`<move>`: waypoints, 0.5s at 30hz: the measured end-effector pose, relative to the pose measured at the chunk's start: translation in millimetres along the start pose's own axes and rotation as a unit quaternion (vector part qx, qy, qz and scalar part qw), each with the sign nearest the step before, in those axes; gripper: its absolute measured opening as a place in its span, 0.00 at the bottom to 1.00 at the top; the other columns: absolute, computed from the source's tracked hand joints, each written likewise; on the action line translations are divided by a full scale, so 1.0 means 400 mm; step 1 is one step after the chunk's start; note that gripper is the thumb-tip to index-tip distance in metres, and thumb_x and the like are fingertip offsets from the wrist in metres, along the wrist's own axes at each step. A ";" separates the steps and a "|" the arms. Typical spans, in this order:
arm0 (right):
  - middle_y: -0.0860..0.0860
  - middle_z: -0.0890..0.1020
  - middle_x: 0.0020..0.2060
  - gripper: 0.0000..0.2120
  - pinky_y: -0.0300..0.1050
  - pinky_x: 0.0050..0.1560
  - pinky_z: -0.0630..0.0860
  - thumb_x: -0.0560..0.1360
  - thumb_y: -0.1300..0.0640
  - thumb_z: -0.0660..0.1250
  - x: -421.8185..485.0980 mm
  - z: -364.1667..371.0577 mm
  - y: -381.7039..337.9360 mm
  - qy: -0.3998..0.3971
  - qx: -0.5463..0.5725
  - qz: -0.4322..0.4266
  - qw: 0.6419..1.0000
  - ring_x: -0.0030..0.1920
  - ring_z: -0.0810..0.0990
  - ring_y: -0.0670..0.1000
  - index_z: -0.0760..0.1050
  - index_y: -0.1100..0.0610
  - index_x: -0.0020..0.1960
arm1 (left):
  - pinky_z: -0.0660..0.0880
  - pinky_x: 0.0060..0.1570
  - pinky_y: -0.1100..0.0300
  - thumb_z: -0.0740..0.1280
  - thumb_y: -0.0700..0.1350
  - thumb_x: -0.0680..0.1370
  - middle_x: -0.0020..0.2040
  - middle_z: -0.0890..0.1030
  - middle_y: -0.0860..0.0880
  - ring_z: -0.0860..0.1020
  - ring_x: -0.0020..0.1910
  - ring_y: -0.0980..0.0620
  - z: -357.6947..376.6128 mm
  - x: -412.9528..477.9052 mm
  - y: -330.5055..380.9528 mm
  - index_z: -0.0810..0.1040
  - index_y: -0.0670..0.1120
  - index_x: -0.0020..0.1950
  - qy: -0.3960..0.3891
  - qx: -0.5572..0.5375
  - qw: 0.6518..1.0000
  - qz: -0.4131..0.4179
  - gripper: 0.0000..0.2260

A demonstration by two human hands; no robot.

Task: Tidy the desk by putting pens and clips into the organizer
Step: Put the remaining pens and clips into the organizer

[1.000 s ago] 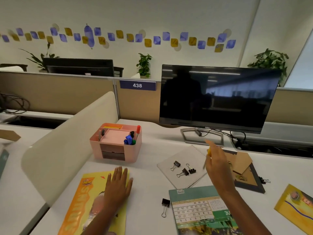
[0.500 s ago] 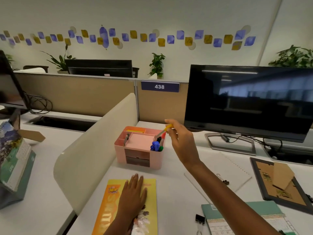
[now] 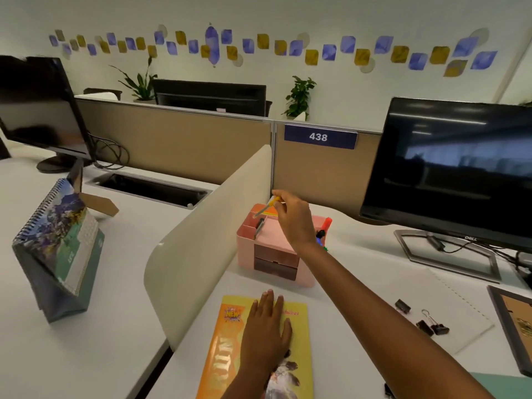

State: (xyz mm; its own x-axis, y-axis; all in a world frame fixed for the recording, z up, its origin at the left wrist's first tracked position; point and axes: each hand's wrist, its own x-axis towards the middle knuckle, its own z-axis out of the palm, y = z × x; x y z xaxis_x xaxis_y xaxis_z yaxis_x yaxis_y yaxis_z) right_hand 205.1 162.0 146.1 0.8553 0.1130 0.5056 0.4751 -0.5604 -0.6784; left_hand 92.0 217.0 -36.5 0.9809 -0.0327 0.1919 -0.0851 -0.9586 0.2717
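A pink desk organizer [image 3: 247, 249] stands on the white desk beside a cream divider. My right hand [image 3: 293, 220] hovers over its back left compartment, pinching a yellow pen [image 3: 266, 208] whose tip points down and left into the organizer. A grey pen [image 3: 259, 228] leans in the left slot, and red, blue and green markers [image 3: 324, 233] stick up at the right side, partly hidden by my wrist. My left hand [image 3: 266, 332] lies flat on a yellow magazine [image 3: 230, 355]. Three black binder clips [image 3: 423, 319] lie on a white notebook to the right.
A black monitor [image 3: 449, 171] on a stand fills the right rear. The cream divider [image 3: 207, 231] runs along the left of the organizer. A spiral desk calendar [image 3: 57, 243] stands on the neighbouring desk. A picture frame back [image 3: 515, 326] lies at the right edge.
My right hand has carried the yellow pen from the right of the desk leftward to above the organizer's back left compartment. The view has turned left. My left hand has stayed on the magazine.
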 end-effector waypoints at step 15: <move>0.59 0.77 0.60 0.14 0.45 0.64 0.70 0.77 0.65 0.58 -0.013 0.006 0.056 -0.002 -0.054 0.024 0.998 0.61 0.76 0.56 0.73 0.64 0.61 | 0.59 0.62 0.61 0.55 0.54 0.70 0.55 0.83 0.48 0.81 0.55 0.52 -0.009 -0.001 0.005 0.82 0.49 0.55 -0.038 -0.019 0.999 -0.014 0.22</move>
State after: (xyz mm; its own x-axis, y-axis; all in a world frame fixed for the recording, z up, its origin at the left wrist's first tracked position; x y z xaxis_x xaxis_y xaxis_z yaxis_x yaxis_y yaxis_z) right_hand 211.9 150.8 126.8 0.8781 0.0873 0.4705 0.4081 -0.6500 -0.6410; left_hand 91.0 216.1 -32.6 0.9934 -0.0285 0.1113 -0.0621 -0.9483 0.3112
